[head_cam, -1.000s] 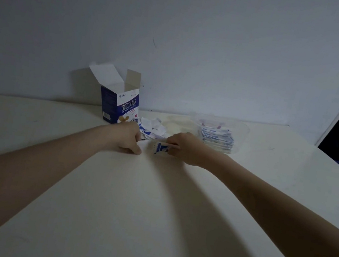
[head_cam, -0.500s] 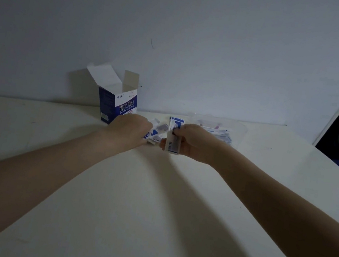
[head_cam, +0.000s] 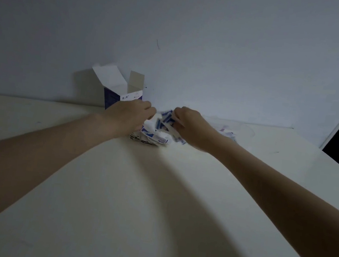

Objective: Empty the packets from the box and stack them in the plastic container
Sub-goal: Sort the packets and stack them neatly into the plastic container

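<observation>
Packets (head_cam: pixel 152 135): loose white-and-blue heap on the table (head_cam: pixel 153 202), partly hidden under both hands; print blurred. Right hand (head_cam: pixel 190 127): grip pinches a few packets, long axes tilted up-left. Left hand (head_cam: pixel 131 116): fingers curled over the heap; hold cannot be told. Box (head_cam: pixel 117 90): upright, flaps open, lower front hidden. Plastic container (head_cam: pixel 244 131): clear, faint, mostly behind the right hand.

The table (head_cam: pixel 153 202) has a smooth, matt, off-white top. Near its far edge, the box (head_cam: pixel 114 96) is thin printed cardboard with plain, dull flaps inside. The packets (head_cam: pixel 154 136) beside it look like slightly glossy printed paper. The plastic container (head_cam: pixel 248 129) is clear and faintly shiny.
</observation>
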Demonstrator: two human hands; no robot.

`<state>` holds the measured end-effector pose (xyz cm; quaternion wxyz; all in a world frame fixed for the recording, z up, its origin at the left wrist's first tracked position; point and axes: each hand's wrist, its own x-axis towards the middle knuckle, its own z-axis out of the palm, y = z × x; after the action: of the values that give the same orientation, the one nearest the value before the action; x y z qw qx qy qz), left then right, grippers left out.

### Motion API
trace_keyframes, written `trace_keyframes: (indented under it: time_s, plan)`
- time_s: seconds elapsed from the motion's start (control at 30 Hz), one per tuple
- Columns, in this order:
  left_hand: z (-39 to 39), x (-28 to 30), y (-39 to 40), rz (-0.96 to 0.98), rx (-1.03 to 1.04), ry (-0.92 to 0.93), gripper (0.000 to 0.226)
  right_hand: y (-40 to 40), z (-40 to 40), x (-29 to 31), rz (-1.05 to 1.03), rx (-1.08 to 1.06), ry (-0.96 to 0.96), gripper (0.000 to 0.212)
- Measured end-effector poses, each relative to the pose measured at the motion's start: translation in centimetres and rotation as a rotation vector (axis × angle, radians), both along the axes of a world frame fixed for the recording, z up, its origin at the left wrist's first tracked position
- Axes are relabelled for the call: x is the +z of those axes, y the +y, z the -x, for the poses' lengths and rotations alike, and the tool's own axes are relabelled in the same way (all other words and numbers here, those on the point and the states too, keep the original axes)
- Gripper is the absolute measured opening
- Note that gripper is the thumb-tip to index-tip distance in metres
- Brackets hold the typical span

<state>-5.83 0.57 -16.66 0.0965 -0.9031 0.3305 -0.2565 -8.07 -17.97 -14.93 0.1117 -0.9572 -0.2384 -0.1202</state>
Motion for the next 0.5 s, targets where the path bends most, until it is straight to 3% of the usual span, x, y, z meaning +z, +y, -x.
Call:
trace_keyframes:
  time_s: [0.07, 0.13, 0.2, 0.27, 0.4, 0.5]
  plan:
    - [-0.9, -0.9, -0.3, 0.125, 0.113, 0.13, 0.026, -0.6, 0.0, -0.6, 0.14, 0.029, 0.006, 0.012]
    - [-1.5, -1.7, -0.8, 0.145, 0.168, 0.309, 0.033, -1.0, -0.1, -1.6, 0.253, 0.067, 0.055, 0.018]
    - [-2.0, -2.3, -1.4, 0.149, 0.184, 0.425, 0.021, -1.2, 0.0, -2.7, 0.272, 0.089, 0.094, 0.021]
    - [-2.4, -2.9, -1.5, 0.172, 0.231, 0.528, 0.012, -1.4, 0.1, -3.7, 0.236, 0.098, 0.1, 0.025]
    - [-2.4, -2.9, -1.1, 0.271, 0.266, 0.607, 0.025, -1.8, 0.5, -4.5, 0.079, 0.076, 0.1, 0.029]
    - [-2.6, -3.2, -1.1, 0.352, 0.216, 0.648, 0.009, -1.8, 0.3, -4.1, -0.076, 0.056, 0.125, 0.023]
